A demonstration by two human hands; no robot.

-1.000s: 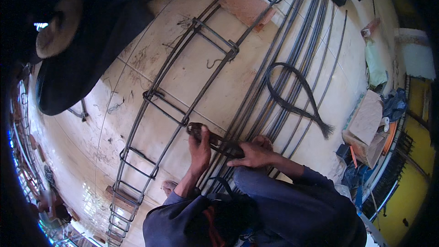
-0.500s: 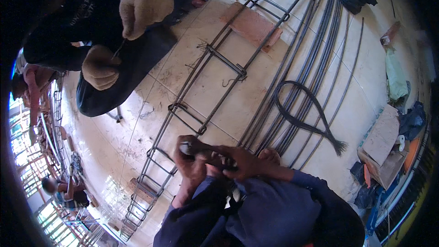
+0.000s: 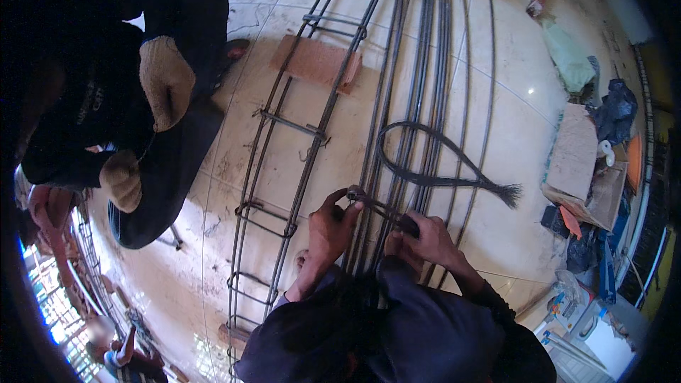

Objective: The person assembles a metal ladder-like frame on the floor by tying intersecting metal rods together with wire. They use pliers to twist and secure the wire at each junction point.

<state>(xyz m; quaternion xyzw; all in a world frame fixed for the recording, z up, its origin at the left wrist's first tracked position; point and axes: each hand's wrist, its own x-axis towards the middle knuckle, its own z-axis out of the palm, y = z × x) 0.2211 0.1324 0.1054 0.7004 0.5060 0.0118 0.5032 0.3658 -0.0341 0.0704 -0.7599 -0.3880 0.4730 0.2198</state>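
My left hand (image 3: 328, 232) pinches the head of a dark pair of pincers (image 3: 385, 211) between thumb and fingers. Closed around the handle end is my right hand (image 3: 434, 242). The tool is held above several long steel bars (image 3: 425, 50) lying on the tiled floor. Just left of my hands lies a long rebar cage (image 3: 291, 123) with stirrups tied along it. A looped bundle of thin tie wire (image 3: 454, 181) rests across the bars, beyond my right hand.
A reddish block (image 3: 305, 64) sits under the cage. At the left a co-worker's gloved hands (image 3: 167, 81) hold a thin wire. Toward the right are a cardboard box (image 3: 573, 149), black plastic bags (image 3: 616, 110) and a white container (image 3: 606, 340). Another person (image 3: 128, 354) is at the lower left.
My view has shifted, so the cage and bars appear farther left. My hands have moved apart along the pincers, which now show clearly between them.
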